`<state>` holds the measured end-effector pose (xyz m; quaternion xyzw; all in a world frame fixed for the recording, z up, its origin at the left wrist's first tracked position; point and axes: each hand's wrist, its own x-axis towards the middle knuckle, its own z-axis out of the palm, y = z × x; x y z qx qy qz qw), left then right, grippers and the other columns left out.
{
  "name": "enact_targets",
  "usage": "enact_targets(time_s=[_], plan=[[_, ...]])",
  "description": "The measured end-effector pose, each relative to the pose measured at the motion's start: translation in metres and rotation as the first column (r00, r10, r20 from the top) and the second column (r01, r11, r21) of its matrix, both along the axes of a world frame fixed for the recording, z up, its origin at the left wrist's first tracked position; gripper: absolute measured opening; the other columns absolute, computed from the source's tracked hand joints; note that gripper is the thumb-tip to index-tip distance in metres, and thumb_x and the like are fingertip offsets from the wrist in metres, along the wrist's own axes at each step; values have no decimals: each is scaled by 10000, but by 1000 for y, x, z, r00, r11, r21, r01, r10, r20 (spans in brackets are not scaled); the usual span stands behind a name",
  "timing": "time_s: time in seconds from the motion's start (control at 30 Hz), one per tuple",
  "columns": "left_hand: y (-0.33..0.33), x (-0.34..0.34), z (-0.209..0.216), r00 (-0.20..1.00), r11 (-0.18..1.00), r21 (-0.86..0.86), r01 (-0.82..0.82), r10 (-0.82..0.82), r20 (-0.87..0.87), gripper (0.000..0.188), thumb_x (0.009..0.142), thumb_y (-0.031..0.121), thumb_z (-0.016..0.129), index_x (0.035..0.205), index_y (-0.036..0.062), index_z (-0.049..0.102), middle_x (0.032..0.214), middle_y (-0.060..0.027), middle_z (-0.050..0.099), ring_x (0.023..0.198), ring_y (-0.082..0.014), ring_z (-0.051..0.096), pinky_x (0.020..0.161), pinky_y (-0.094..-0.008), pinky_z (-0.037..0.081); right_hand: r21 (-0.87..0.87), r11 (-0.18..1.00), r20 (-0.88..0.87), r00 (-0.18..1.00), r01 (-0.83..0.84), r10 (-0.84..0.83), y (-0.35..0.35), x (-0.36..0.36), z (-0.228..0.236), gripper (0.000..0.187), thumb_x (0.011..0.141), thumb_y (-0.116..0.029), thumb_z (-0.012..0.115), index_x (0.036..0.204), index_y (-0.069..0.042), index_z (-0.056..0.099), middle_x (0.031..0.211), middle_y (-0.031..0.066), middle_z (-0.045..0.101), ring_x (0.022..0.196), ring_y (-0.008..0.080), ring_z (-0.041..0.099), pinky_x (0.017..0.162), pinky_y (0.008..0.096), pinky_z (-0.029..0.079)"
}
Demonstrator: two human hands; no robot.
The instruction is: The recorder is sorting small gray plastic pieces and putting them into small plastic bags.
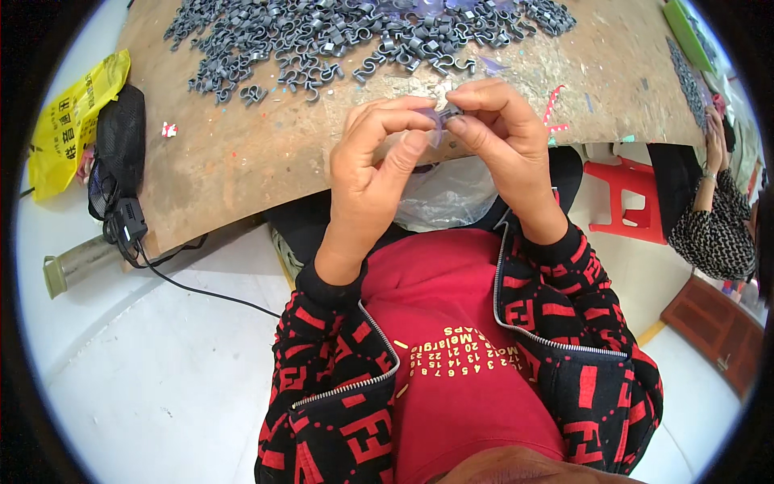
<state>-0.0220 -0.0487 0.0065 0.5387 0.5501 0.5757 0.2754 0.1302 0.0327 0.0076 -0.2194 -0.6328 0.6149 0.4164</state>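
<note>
The one table [242, 161] spreads in front of you, brown and scuffed, its near edge curving past your body. Your black jacket [347, 436] is covered in red letter-like shapes, and your red shirt [476, 411] carries yellow lettering and rows of numerals, upside down. Beyond the table's right end you have one co-worker [713, 234] in a black-and-white patterned top, with one red stool [621, 179] between the two of you.

One heap of grey clips [355, 40], too many to count, covers the middle of the far edge; a narrower band of grey pieces [687, 85] lies along the right edge, near one green tray [689, 34] at the far right corner. At the left edge there is one yellow bag [76, 129] printed with dark characters, one black mesh pouch [121, 137] and one black adapter [127, 218] with a cord. One clear plastic bag [447, 194] sits below the near edge, by your lap.

Over that near edge, around its middle, your left hand [367, 165] pinches one translucent purple piece [435, 129] between thumb and fingers. Your right hand [512, 141] has thumb and forefinger closed on one small grey piece [452, 110], right beside it. Smaller bits on the table: one red spotted strip [551, 107] near your right hand, and one red-and-white scrap [169, 129] toward the left edge.
</note>
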Motion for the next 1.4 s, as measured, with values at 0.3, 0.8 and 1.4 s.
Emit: enact_targets(time_s=[0.3, 0.8, 1.4], plan=[[2, 9, 0, 725, 999, 19, 37, -40, 688, 162, 916, 76, 583, 1061, 2, 572, 1048, -105, 600, 865, -129, 588, 743, -249, 493, 459, 889, 114, 991, 4, -63, 3, -2, 4, 274, 763, 85, 666, 1016, -12, 627, 1035, 89, 576, 947, 180, 573, 837, 265, 447], [-4, 4, -2, 826, 969, -170, 179, -54, 561, 190, 931, 131, 584, 1071, 9, 624, 847, -15, 623, 730, -63, 562, 672, -202, 470, 116, 992, 131, 991, -42, 26, 3, 9, 14, 234, 827, 47, 633, 1057, 24, 603, 1022, 77, 588, 965, 140, 562, 836, 254, 454], [-6, 7, -10, 671, 947, -206, 246, -13, 741, 178, 899, 136, 633, 1021, 7, 632, 841, -12, 603, 726, -67, 521, 650, -210, 429, 539, 842, 214, 969, -10, -125, 6, 7, 10, 231, 762, 70, 667, 979, 1, 631, 959, 98, 620, 875, 197, 607, 773, 283, 473]])
